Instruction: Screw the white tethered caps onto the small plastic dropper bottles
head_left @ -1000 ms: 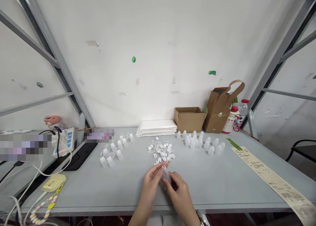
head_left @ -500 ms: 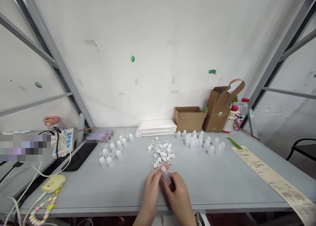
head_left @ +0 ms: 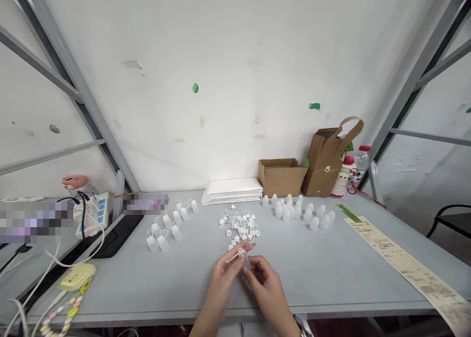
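Near the table's front edge, my left hand (head_left: 222, 276) and my right hand (head_left: 267, 284) meet around one small translucent plastic bottle (head_left: 246, 263). My left thumb presses near its top, where a white cap (head_left: 241, 251) with a thin strap shows. The right fingers are closed on the lower part of the bottle and hide much of it. Just beyond my fingertips lies a pile of white strapped caps (head_left: 241, 223). Several bottles with looped straps (head_left: 163, 242) stand to the left, and several bottles without straps (head_left: 290, 212) stand to the right.
At the back are a stack of white sheets (head_left: 232, 190), an open cardboard box (head_left: 281, 180), a brown paper bag (head_left: 324, 170) and drink bottles (head_left: 344, 177). A long paper strip (head_left: 401, 266) hangs over the right edge. Cables and a power strip (head_left: 95, 214) occupy the left.
My left thumb has moved up over the bottle's top, and the strap now points left. More of the bottle is covered by fingers. The view has shifted slightly.
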`<action>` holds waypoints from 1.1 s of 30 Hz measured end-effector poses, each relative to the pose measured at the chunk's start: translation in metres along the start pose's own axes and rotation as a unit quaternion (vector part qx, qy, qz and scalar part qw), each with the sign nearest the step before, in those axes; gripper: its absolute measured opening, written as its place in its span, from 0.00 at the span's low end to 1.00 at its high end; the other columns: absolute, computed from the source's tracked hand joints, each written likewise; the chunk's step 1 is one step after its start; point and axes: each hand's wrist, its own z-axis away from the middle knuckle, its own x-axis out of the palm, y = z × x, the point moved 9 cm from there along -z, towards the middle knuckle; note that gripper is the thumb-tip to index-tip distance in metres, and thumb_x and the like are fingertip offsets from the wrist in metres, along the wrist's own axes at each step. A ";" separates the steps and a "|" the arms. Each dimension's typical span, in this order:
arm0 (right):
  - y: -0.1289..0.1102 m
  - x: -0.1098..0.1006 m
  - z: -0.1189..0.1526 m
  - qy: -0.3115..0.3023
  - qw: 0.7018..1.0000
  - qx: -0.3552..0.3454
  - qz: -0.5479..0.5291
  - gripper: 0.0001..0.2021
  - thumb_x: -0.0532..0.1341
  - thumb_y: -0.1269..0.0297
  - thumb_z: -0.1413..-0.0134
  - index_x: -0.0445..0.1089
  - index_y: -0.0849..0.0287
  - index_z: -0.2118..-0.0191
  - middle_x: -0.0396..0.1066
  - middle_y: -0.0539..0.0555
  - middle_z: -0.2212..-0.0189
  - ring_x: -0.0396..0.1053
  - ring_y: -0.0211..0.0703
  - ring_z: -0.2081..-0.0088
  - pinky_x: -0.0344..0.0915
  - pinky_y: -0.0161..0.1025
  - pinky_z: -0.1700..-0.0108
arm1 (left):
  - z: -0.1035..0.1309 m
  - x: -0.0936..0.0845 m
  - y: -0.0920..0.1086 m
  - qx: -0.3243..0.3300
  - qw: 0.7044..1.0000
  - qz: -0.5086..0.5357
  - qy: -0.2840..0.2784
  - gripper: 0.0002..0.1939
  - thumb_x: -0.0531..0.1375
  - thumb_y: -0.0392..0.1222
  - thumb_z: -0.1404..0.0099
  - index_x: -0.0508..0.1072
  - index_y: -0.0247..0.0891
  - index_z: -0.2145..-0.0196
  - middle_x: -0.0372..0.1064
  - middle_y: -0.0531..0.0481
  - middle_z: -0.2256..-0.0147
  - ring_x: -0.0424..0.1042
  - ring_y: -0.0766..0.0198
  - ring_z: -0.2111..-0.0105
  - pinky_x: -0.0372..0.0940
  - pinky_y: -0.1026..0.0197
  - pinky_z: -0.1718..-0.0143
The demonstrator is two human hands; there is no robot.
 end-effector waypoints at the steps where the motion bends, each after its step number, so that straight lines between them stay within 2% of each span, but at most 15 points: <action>1: 0.002 -0.001 0.000 0.005 1.000 0.003 0.000 0.07 0.57 0.62 0.46 0.68 0.59 0.64 0.70 0.51 0.71 0.66 0.42 0.68 0.63 0.35 0.65 | 0.001 0.001 0.000 0.001 1.000 -0.003 0.001 0.17 0.61 0.44 0.45 0.75 0.39 0.58 0.71 0.43 0.53 0.59 0.51 0.45 0.54 0.52 0.45; 6: 0.005 -0.005 0.003 0.034 0.999 0.002 0.029 0.05 0.59 0.63 0.49 0.67 0.58 0.68 0.67 0.49 0.74 0.64 0.40 0.70 0.61 0.33 0.66 | 0.005 -0.001 -0.002 0.014 0.999 0.013 0.035 0.12 0.58 0.42 0.43 0.78 0.37 0.65 0.68 0.43 0.49 0.58 0.49 0.44 0.53 0.51 0.44; 15: 0.005 -0.006 0.003 0.037 0.999 0.013 0.028 0.06 0.59 0.61 0.49 0.67 0.58 0.71 0.66 0.48 0.77 0.61 0.39 0.74 0.59 0.32 0.70 | 0.001 -0.003 -0.010 0.000 0.999 -0.029 0.031 0.16 0.53 0.43 0.40 0.75 0.38 0.58 0.73 0.46 0.56 0.63 0.53 0.48 0.54 0.51 0.46; 20: 0.008 -0.006 0.002 0.030 0.999 0.027 -0.015 0.08 0.60 0.59 0.51 0.69 0.59 0.71 0.67 0.48 0.77 0.60 0.39 0.74 0.59 0.33 0.71 | 0.001 -0.001 -0.008 -0.013 0.999 0.007 0.029 0.16 0.54 0.44 0.41 0.75 0.37 0.59 0.75 0.45 0.61 0.69 0.53 0.55 0.59 0.52 0.51; 26: 0.010 -0.005 -0.001 0.019 0.994 0.042 -0.095 0.11 0.63 0.56 0.54 0.70 0.60 0.73 0.68 0.49 0.78 0.61 0.38 0.75 0.59 0.34 0.71 | -0.002 -0.001 -0.009 -0.021 0.997 0.074 0.027 0.12 0.58 0.42 0.46 0.77 0.36 0.67 0.75 0.44 0.64 0.69 0.52 0.57 0.58 0.52 0.52; 33: 0.008 0.000 -0.003 -0.033 0.972 0.065 -0.225 0.13 0.67 0.55 0.59 0.71 0.62 0.76 0.67 0.48 0.83 0.61 0.35 0.80 0.59 0.32 0.76 | -0.004 0.001 -0.013 -0.037 0.992 0.119 -0.031 0.11 0.58 0.38 0.46 0.77 0.33 0.67 0.74 0.43 0.65 0.68 0.53 0.58 0.59 0.56 0.57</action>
